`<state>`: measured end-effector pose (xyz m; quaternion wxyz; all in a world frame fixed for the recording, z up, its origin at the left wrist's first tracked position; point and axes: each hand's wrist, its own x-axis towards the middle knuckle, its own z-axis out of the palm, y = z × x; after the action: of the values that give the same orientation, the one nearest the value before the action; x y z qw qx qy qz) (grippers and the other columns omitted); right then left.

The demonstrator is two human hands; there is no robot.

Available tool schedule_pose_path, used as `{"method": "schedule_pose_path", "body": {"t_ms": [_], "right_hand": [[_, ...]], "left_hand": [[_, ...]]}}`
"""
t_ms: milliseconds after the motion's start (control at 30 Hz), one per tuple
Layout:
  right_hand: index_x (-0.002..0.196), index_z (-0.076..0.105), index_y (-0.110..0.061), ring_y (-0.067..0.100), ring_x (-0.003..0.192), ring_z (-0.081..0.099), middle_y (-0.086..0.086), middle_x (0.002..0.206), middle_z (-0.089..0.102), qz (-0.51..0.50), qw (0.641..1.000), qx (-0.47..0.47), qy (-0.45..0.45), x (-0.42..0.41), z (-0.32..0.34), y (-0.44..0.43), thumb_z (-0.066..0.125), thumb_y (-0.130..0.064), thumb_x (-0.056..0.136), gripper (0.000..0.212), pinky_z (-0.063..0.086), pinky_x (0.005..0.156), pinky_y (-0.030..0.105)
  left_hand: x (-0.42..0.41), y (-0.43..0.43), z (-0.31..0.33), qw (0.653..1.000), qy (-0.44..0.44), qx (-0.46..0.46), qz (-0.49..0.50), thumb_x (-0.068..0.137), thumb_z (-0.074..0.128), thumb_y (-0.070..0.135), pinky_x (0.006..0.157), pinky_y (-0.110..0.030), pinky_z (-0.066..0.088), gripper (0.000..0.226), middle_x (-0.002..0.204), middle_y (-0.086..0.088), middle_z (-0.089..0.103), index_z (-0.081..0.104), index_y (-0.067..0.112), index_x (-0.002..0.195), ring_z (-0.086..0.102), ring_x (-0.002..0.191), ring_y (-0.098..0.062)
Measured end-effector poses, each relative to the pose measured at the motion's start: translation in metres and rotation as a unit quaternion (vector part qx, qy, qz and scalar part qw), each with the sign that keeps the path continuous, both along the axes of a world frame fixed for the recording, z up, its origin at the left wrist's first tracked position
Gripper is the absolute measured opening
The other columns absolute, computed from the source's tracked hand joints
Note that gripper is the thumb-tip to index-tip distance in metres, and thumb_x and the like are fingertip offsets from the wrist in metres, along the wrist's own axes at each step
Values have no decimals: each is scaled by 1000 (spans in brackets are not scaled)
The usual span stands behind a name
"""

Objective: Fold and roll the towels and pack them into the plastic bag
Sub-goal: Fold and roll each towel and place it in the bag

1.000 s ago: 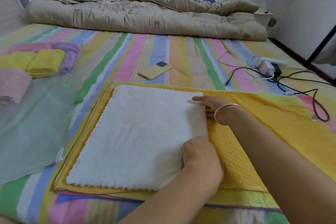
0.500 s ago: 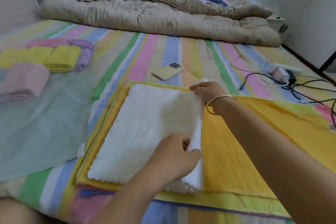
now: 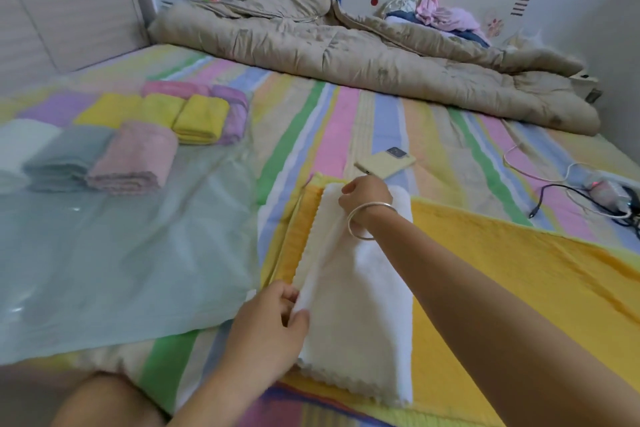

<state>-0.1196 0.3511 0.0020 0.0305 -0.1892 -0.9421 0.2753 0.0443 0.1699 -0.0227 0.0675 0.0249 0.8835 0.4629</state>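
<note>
White towel [image 3: 360, 305] folded into a long strip on the yellow mat [image 3: 519, 270]. The left hand [image 3: 273, 326] and right hand [image 3: 363, 198] each hold its raised edge in a pinching grip. Several finished towels [image 3: 131, 156] lie by the plastic bag [image 3: 121, 253]; this one is not yet rolled or packed.

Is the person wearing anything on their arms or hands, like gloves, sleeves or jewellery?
Both forearms are bare, with no sleeves in view and no gloves. The right hand has a thin, plain silver-coloured bangle round its wrist. The left hand and wrist wear nothing.
</note>
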Motion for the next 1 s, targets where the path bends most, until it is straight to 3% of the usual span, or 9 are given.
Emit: {"method": "schedule_pose_path", "body": {"t_ms": [400, 533, 600, 667, 767, 833, 900, 933, 1000], "right_hand": [[130, 53, -21, 28, 110, 56, 7, 133, 46, 23, 999, -19, 34, -3, -5, -26, 57, -30, 90, 41, 40, 83, 29], [131, 50, -22, 24, 112, 56, 7, 133, 48, 48, 990, -66, 115, 6, -3, -20, 51, -24, 93, 38, 40, 90, 29], [127, 55, -22, 23, 122, 49, 5, 136, 47, 74, 984, -16, 159, 17, -3, -6, 50, -21, 93, 34, 40, 98, 33], [131, 54, -24, 25, 135, 35, 3, 145, 42, 104, 976, 101, 161, 30, -7, 11, 46, -25, 95, 36, 32, 107, 38], [147, 30, -31, 21, 147, 3, -2, 159, 15, 145, 965, 208, 64, 52, -16, 30, 30, -42, 100, 48, 3, 119, 41], [151, 15, -33, 21, 147, -12, -3, 161, -2, 171, 958, 229, -4, 61, -24, 36, 17, -55, 97, 58, -8, 118, 42], [152, 6, -34, 25, 145, -18, 0, 160, -9, 193, 948, 252, -37, 65, -33, 39, -4, -68, 81, 79, -10, 118, 44], [152, 4, -33, 27, 145, -18, 1, 160, -9, 200, 944, 260, -41, 65, -38, 40, -10, -68, 73, 87, -9, 118, 44], [152, 3, -33, 28, 145, -17, 0, 160, -8, 198, 944, 259, -44, 63, -46, 42, -4, -68, 79, 81, -8, 118, 43]], "left_hand": [[2, -3, 2, 999, 4, -22, 41, 89, 54, 25, 67, -19, 41, 10, 89, 9, 66, 53, 27, 99, 59, 86, -10], [8, -4, 12, 995, 62, -73, 32, 92, 49, 29, 72, -28, 45, 21, 77, 6, 60, 41, 32, 111, 58, 80, -11], [12, -5, 24, 981, 83, -177, 7, 94, 47, 31, 70, -31, 46, 26, 82, 4, 63, 39, 32, 119, 62, 84, -15], [17, -3, 37, 943, 115, -312, -13, 81, 68, 31, 54, -33, 45, 32, 79, 0, 64, 53, 24, 108, 66, 71, -22], [18, 9, 46, 913, 266, -308, 13, 55, 84, 21, 36, -28, 38, 28, 60, -2, 57, 63, 18, 74, 59, 47, -23], [6, 23, 39, 914, 328, -239, -19, 75, 63, 29, 55, -32, 50, 22, 82, 2, 67, 69, 19, 93, 67, 75, -19], [-13, 40, 28, 916, 301, -243, -107, 87, 33, 35, 98, -33, 48, 54, 126, -5, 64, 60, 12, 127, 57, 121, -20], [-22, 46, 19, 910, 269, -276, -153, 87, 17, 40, 115, -36, 31, 69, 148, -9, 45, 43, 8, 144, 36, 140, -20], [-36, 48, -3, 896, 195, -334, -218, 79, -10, 47, 122, -37, -3, 85, 163, -6, -2, 4, 12, 155, -8, 149, -16]]}}
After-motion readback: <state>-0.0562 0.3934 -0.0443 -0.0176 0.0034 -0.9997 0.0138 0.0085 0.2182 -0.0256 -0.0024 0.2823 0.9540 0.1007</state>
